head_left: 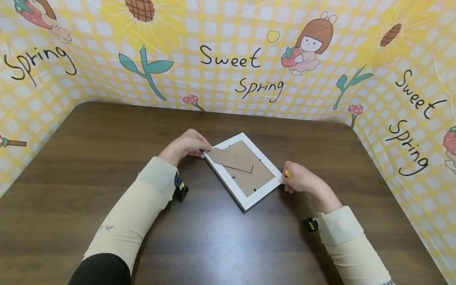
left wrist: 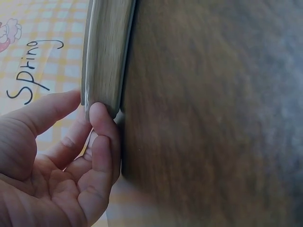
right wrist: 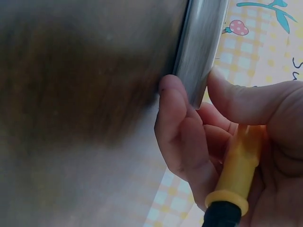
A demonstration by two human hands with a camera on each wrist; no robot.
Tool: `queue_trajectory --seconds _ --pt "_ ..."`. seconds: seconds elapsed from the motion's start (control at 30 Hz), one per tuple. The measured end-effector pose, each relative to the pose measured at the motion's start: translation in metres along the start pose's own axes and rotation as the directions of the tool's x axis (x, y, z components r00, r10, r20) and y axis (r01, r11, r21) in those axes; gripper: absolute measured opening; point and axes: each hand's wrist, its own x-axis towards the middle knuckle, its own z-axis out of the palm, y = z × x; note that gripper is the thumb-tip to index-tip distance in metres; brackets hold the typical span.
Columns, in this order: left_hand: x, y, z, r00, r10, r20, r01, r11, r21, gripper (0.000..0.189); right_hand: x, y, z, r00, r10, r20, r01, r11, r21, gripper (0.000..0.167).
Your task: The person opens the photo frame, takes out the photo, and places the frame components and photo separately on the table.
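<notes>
A white picture frame (head_left: 246, 202) lies back side up, turned like a diamond, near the middle of the head view. Its brown backing board (head_left: 263, 174) carries small dark tabs around the edge, and a stand flap (head_left: 231, 158) reaches over the left corner. My left hand (head_left: 189, 143) pinches that left corner, thumb on top and fingers beneath. At the opposite corner, the right hand (head_left: 299, 177) grips the frame between thumb and curled fingers. Tucked in the right palm is a yellow handle with a black end (right wrist: 236, 165), like a screwdriver's; its tip is hidden.
The dark brown wooden table (head_left: 213, 245) spreads under both arms. A yellow checked cloth (head_left: 228, 23) with flowers and lettering hangs behind it and along both sides. Black wrist cameras (head_left: 181, 188) sit at the cream sleeves (head_left: 132, 213).
</notes>
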Motion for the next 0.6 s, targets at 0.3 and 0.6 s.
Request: queue_trajectory --seconds 0.3,0.6 --pt "0.002 0.002 0.002 1.000 0.007 -0.016 -0.007 1.000 -0.010 0.030 -0.004 0.000 0.005 1.000 0.003 -0.014 -0.003 1.000 0.008 0.013" --pt "0.000 -0.001 0.004 1.000 0.016 -0.025 -0.016 1.000 -0.002 0.031 0.000 0.007 -0.006 0.993 -0.049 0.112 0.039 0.995 0.090 0.015"
